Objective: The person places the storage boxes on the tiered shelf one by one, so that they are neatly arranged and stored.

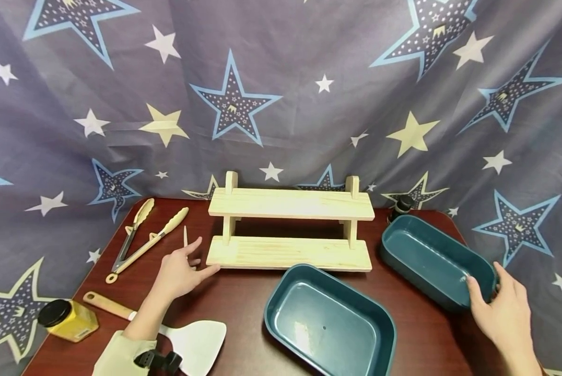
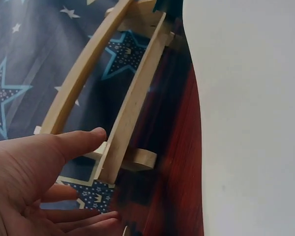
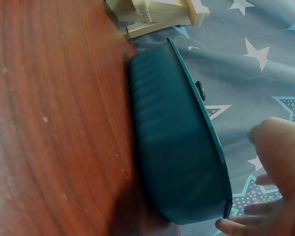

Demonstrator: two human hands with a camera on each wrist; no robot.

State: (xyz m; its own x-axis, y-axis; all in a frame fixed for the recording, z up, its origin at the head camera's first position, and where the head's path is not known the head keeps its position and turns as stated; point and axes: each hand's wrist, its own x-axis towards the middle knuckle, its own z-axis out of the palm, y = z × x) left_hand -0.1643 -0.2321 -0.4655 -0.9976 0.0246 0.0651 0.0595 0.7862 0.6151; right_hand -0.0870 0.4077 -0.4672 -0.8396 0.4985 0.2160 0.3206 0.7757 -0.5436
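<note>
My left hand (image 1: 179,272) is by the left end of a two-tier pale wooden rack (image 1: 290,253), its thumb tip right at the lower shelf's corner. The fingers are loosely bent with nothing between them. A thin pale pointed piece (image 1: 185,236) shows behind them, its lower part hidden. At the near right end of a narrow dark teal bin (image 1: 426,261) is my right hand (image 1: 504,310). In the right wrist view its thumb (image 3: 273,130) stands apart from the rim, and a fingertip is right at the bin's corner (image 3: 226,209).
A wider teal bin (image 1: 330,334) lies front centre. Tongs (image 1: 144,250) spread at the left, above a white spatula (image 1: 198,342) with a wooden handle. A yellow jar with a black lid (image 1: 69,319) is at the left edge, and a small dark bottle (image 1: 401,206) behind the narrow bin.
</note>
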